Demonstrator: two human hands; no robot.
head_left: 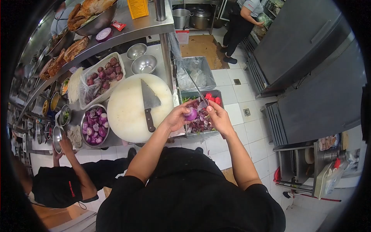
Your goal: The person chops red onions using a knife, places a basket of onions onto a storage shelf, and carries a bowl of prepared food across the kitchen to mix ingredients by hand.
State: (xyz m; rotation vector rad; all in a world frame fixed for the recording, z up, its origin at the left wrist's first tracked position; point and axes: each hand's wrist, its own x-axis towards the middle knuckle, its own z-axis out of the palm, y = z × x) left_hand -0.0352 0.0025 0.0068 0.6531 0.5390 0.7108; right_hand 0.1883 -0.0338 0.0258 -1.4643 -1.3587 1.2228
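Peeling is apparently in hand; steady support seems called for. Purple onion (191, 114): held in left hand (177, 118), fingers curled round it. Right hand (220, 120): nearly closed, skin flake (203, 104) seemingly pinched. Beneath both: bin (203, 133), filled with skins and red pieces (215, 99). Left of left hand: steel bowl (92, 145), peeled onions (94, 125) contained; beyond it, white basket (104, 97), darker bulbs (110, 72) held.

No legible text or labels
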